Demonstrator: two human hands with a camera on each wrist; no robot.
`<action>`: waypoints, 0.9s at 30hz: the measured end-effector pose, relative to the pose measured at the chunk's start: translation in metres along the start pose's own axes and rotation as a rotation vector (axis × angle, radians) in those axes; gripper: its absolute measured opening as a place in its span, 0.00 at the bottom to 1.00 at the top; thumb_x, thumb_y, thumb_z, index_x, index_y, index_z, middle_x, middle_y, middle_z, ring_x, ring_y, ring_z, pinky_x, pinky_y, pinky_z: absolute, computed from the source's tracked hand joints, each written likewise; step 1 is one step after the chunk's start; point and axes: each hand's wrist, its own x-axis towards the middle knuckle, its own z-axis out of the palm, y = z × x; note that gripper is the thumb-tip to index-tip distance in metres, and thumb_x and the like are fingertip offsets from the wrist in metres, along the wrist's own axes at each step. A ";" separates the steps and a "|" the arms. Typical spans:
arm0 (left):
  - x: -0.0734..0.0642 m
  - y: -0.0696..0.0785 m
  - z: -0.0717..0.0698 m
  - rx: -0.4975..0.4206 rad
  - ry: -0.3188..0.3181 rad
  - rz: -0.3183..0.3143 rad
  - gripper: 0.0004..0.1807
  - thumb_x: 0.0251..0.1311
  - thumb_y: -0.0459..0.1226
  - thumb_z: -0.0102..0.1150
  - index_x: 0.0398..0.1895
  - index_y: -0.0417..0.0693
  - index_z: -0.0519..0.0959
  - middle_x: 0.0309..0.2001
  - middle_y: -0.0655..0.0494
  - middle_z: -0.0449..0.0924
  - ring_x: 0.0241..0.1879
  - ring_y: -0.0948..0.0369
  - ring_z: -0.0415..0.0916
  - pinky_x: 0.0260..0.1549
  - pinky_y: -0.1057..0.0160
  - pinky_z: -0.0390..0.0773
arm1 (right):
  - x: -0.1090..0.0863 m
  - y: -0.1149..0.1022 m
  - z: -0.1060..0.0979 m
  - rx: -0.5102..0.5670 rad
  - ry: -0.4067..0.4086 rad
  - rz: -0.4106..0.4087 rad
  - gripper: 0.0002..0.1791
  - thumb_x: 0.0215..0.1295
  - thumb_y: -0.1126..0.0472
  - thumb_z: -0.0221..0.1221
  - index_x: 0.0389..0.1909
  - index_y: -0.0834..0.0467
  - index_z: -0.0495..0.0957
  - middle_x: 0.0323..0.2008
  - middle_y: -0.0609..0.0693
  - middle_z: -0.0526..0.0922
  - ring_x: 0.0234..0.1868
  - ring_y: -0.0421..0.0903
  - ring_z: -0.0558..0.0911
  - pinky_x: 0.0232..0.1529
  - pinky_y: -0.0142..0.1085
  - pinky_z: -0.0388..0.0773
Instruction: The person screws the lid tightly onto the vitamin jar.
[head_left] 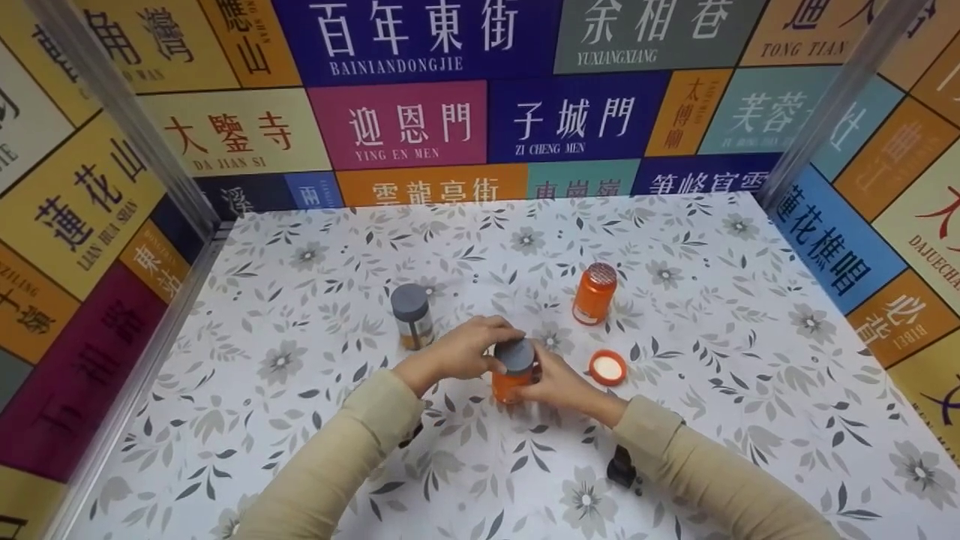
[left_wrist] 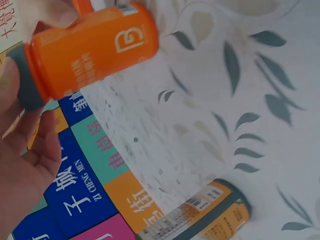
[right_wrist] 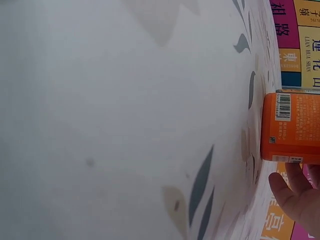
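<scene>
Between my hands stands an orange bottle (head_left: 510, 387) topped by a dark grey lid (head_left: 515, 355). My left hand (head_left: 471, 348) grips the lid from above, thumb on one side and fingers on the other. The right hand (head_left: 561, 381) holds the bottle's body from the right. In the left wrist view the lid (left_wrist: 24, 77) sits on the neck of the orange bottle (left_wrist: 97, 50), which has a white logo. The right wrist view catches the orange bottle (right_wrist: 292, 127) at its edge, barcode showing, with right-hand fingers (right_wrist: 295, 190) beside it.
Left of my hands stands a grey-lidded jar (head_left: 412, 319) with an orange label. A second orange bottle (head_left: 595, 301), its silver seal bare, stands at the back right. An orange cap (head_left: 607, 367) lies white inside up near my right hand. Lettered panels (head_left: 397, 124) border the flower-patterned table (head_left: 300, 450).
</scene>
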 end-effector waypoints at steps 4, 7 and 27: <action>0.002 0.001 -0.007 0.023 -0.092 0.019 0.28 0.51 0.27 0.57 0.60 0.40 0.69 0.57 0.46 0.71 0.56 0.51 0.67 0.59 0.55 0.61 | -0.001 -0.001 -0.001 0.007 0.002 0.009 0.39 0.49 0.65 0.65 0.60 0.69 0.57 0.53 0.63 0.71 0.49 0.53 0.74 0.48 0.39 0.72; -0.001 0.000 -0.006 0.005 -0.094 0.036 0.29 0.53 0.27 0.56 0.62 0.39 0.66 0.60 0.46 0.69 0.59 0.52 0.65 0.62 0.54 0.58 | -0.001 -0.002 -0.002 0.022 -0.004 0.007 0.40 0.49 0.63 0.66 0.61 0.69 0.57 0.53 0.62 0.71 0.49 0.53 0.74 0.49 0.41 0.72; -0.010 0.011 0.018 -0.087 0.284 -0.255 0.26 0.44 0.45 0.69 0.44 0.39 0.77 0.37 0.49 0.76 0.38 0.55 0.73 0.39 0.59 0.73 | -0.005 -0.020 -0.004 0.025 -0.001 0.039 0.34 0.49 0.65 0.64 0.57 0.69 0.61 0.52 0.64 0.72 0.50 0.56 0.74 0.51 0.44 0.71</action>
